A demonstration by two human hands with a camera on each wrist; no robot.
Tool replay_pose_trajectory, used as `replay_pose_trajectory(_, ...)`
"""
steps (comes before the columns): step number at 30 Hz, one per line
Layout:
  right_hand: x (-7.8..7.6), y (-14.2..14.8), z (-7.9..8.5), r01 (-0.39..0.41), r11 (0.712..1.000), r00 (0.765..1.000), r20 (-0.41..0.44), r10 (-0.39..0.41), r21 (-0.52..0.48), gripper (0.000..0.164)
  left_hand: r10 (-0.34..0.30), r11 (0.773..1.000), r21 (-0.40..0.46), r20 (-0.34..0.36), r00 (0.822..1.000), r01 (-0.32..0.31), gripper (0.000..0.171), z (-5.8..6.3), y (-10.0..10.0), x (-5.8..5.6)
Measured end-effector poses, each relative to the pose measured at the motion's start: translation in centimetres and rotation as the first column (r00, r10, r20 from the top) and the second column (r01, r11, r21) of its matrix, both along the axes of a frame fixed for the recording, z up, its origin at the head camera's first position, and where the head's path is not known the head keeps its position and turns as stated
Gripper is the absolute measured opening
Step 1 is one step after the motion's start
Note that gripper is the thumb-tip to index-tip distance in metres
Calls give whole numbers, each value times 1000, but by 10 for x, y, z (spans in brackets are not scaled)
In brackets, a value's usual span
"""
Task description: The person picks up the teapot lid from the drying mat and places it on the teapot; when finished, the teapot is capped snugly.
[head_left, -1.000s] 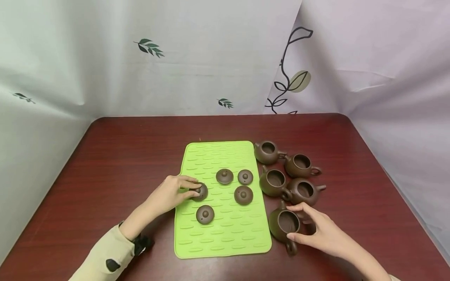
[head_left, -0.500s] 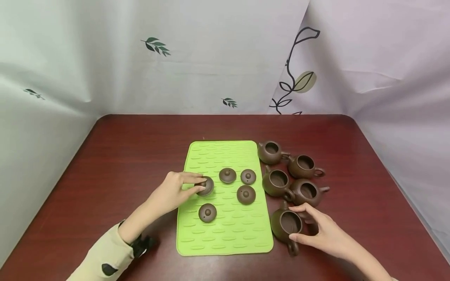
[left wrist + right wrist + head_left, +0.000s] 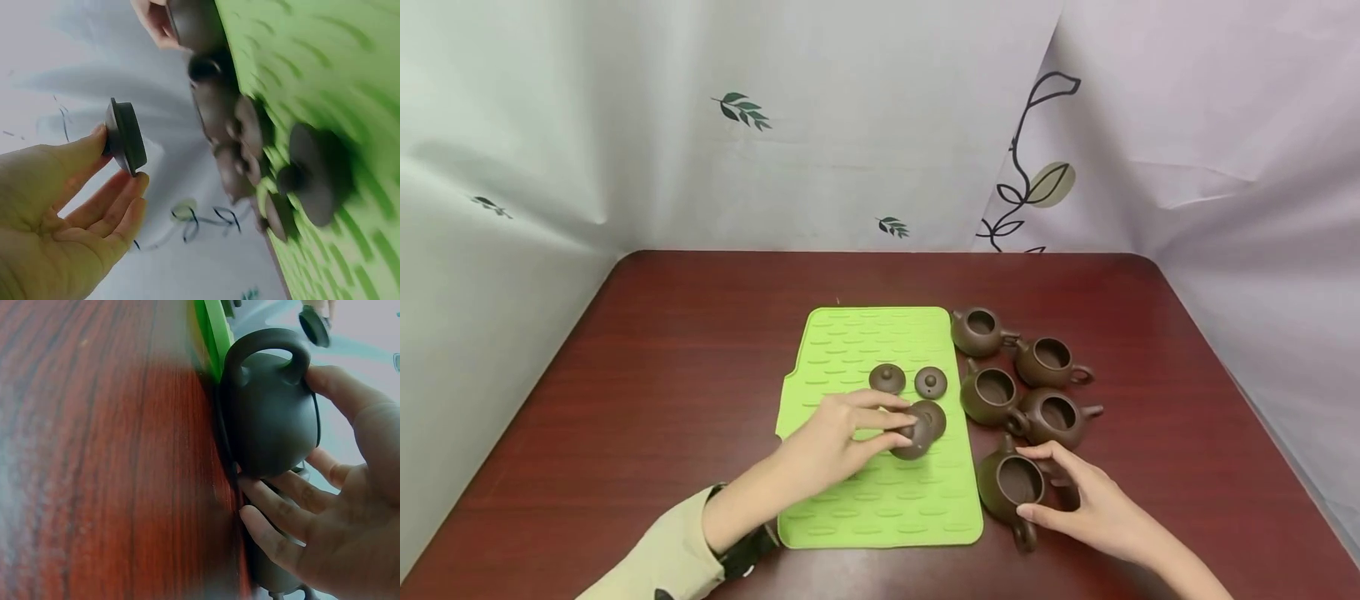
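Note:
My left hand (image 3: 904,427) pinches a small brown teapot lid (image 3: 916,440) by its edge and holds it above the green silicone mat (image 3: 865,333), just over another lid (image 3: 934,415). In the left wrist view the held lid (image 3: 125,137) sits between thumb and fingers of the left hand (image 3: 122,159), clear of the mat. My right hand (image 3: 1024,483) grips the nearest open brown teapot (image 3: 992,493) on the table beside the mat's right edge; the right wrist view shows the right hand (image 3: 294,444) curled around the teapot's (image 3: 269,419) body.
Two more lids (image 3: 887,377) (image 3: 930,382) lie on the mat. Several open teapots (image 3: 979,331) (image 3: 1051,361) (image 3: 992,396) (image 3: 1056,414) cluster right of it on the dark red table (image 3: 662,358). Curtains hang around the table's back and sides.
My left hand has lifted the lid off the mat's left side and carried it right, towards the near teapot. The right hand has stayed on that teapot.

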State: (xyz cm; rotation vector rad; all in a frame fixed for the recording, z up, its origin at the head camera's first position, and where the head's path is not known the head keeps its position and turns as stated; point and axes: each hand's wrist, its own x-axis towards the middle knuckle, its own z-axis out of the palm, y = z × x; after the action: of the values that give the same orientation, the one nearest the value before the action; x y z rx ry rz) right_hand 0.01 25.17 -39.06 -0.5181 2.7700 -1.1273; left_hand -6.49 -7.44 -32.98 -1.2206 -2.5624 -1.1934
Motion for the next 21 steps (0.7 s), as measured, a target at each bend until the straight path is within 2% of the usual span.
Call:
replay_pose_trajectory(5, 1, 2, 0, -14, 1000, 1000, -1, 14, 14, 46, -83, 997, -8, -47, 995, 83, 23, -1, 29, 5)
replay_pose_trajectory(8, 1, 2, 0, -18, 1000, 1000, 18, 17, 11, 46, -125, 990, -70, -73, 989, 120, 23, -2, 47, 6)
replay_pose_trajectory(11, 0, 2, 0, -11, 1000, 1000, 19, 11, 15, 46, -165, 977, -149, -70, 984, 154, 24, -2, 63, 7)
replay_pose_trajectory(17, 2, 0, -1, 20, 999, 1000, 0, -20, 32, 48, -215, 944, -282, -131, 968, 171, 27, -5, 83, 6)
replay_pose_trajectory(21, 3, -1, 1, 12, 997, 996, 88, -5, -71, 48, -229, 930, -322, -122, 966, 180, 27, -7, 92, 5)
